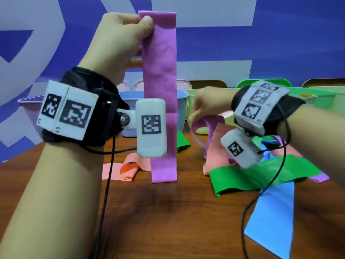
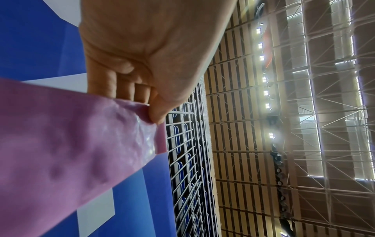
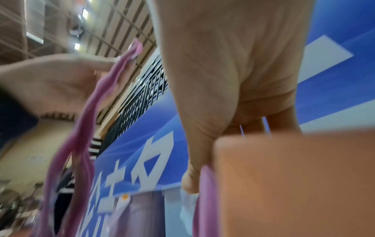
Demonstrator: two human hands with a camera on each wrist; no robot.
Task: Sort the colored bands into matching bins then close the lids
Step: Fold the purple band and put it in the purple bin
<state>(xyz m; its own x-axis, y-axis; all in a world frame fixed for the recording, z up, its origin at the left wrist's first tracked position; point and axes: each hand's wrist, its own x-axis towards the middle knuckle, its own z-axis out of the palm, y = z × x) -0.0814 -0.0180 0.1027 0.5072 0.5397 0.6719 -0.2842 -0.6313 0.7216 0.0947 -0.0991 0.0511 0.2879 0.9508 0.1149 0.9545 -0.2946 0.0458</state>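
Note:
My left hand (image 1: 143, 25) is raised high and pinches the top edge of a long purple band (image 1: 160, 71), which hangs straight down to just above the table. The left wrist view shows the thumb and fingers (image 2: 150, 110) pinching that band (image 2: 71, 144). Lower and to the right, my right hand (image 1: 201, 107) grips a second purple band (image 1: 211, 128) lifted off the pile. In the right wrist view its thumb (image 3: 190, 184) presses this purple band (image 3: 205, 200), and a salmon band (image 3: 294, 184) lies against the fingers; whether that one is held too is unclear.
Open bins line the back of the wooden table: purple (image 1: 28, 105), blue (image 1: 128, 96), light green (image 1: 194, 94), green (image 1: 321, 98). Loose bands lie around: pink (image 1: 119, 169) at centre left, green (image 1: 252, 174) and blue (image 1: 268, 212) at right. Cables trail from both wrists.

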